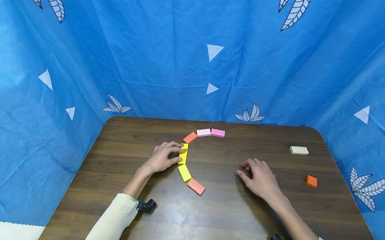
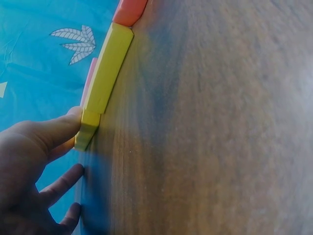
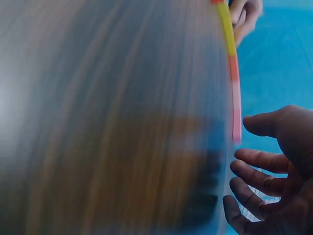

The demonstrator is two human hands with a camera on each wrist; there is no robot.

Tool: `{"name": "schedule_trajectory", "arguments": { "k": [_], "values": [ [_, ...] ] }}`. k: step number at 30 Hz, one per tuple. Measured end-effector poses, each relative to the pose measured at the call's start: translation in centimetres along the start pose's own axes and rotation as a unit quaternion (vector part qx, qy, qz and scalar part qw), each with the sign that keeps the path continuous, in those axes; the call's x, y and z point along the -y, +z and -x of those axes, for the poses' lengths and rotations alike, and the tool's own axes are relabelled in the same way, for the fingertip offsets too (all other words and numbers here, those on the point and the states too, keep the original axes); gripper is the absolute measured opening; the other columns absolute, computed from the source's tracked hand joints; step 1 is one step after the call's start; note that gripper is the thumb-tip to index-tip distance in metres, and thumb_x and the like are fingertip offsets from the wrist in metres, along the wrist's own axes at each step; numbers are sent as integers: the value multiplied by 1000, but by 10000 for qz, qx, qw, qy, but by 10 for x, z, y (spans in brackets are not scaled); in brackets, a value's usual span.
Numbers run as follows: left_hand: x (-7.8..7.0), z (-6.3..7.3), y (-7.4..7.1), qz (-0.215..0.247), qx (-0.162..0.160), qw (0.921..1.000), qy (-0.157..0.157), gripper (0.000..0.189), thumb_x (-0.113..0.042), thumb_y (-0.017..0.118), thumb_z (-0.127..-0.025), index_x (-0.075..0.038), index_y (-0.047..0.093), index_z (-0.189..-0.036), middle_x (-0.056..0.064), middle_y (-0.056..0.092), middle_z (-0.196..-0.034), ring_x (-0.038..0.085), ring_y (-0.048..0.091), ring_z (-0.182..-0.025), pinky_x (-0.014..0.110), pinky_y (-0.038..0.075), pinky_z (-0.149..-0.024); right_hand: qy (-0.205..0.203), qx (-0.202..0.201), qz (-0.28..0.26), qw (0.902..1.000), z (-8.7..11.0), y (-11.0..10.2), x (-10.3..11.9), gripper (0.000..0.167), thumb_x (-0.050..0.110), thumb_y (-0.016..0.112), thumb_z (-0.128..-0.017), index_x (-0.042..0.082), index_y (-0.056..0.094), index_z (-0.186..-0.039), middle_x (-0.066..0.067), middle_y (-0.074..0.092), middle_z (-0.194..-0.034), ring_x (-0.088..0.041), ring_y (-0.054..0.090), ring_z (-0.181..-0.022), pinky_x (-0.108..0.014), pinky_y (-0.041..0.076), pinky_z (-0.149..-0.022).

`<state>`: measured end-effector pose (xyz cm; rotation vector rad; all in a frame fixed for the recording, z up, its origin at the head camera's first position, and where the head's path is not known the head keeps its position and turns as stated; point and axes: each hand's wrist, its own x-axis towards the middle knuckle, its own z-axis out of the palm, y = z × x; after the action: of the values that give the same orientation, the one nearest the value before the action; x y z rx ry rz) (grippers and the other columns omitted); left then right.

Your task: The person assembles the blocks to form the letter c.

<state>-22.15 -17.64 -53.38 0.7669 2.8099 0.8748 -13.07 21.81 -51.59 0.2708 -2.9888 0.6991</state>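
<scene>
My left hand (image 1: 163, 158) pinches a yellow block (image 1: 184, 156) between thumb and fingers; the block lies flat on the table. It belongs to a curved row of blocks. Toward me come another yellow block (image 1: 185, 173) and a salmon block (image 1: 196, 187). On the far side, an orange block (image 1: 190, 137), a pale pink block (image 1: 203, 132) and a pink block (image 1: 218, 133) carry the curve on. To the right of the row, my right hand (image 1: 259, 178) hovers low over the table with loosely bent fingers and holds nothing.
At the right of the brown wooden table (image 1: 225, 220) lie a cream block (image 1: 299, 150) and a small orange block (image 1: 311, 181). A blue patterned cloth (image 1: 183, 59) hangs behind the table and along its sides.
</scene>
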Motion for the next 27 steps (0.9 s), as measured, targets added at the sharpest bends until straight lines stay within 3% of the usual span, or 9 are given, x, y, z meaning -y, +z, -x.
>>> {"name": "schedule_trajectory", "arguments": {
  "k": [10,17,21,27],
  "values": [
    [0,-1,-1,24,15,10000,-85,40,-31,78,-101,-28,74,-140,-2,64,-154,30,56,-138,61,37,-113,306,-171,-123,9993,-3,-34,-71,23,23,74,-102,4,72,-115,-20,70,-111,-36,61,-100,-53,45,-87],
    [0,-1,3,33,82,9999,-90,39,-33,76,-102,-27,74,-141,-4,63,-154,30,56,-139,60,36,-112,275,-746,-270,9965,-7,-48,-119,23,9,72,-101,-2,69,-121,-30,66,-122,-46,53,-112,-61,32,-97],
    [0,0,3,12,68,10000,-69,39,-33,77,-101,-27,74,-140,-3,64,-154,30,55,-140,62,37,-112,589,-850,-318,9941,-10,-56,-137,30,7,67,-104,-5,64,-131,-39,53,-136,-53,39,-120,-64,24,-95],
    [0,0,2,13,42,10000,-49,40,-32,77,-101,-27,74,-141,-3,63,-154,30,56,-139,62,37,-111,1156,-617,-311,9909,-13,-64,-159,46,3,51,-103,-4,51,-148,-46,30,-153,-65,20,-127,-76,17,-93]
  ]
}}
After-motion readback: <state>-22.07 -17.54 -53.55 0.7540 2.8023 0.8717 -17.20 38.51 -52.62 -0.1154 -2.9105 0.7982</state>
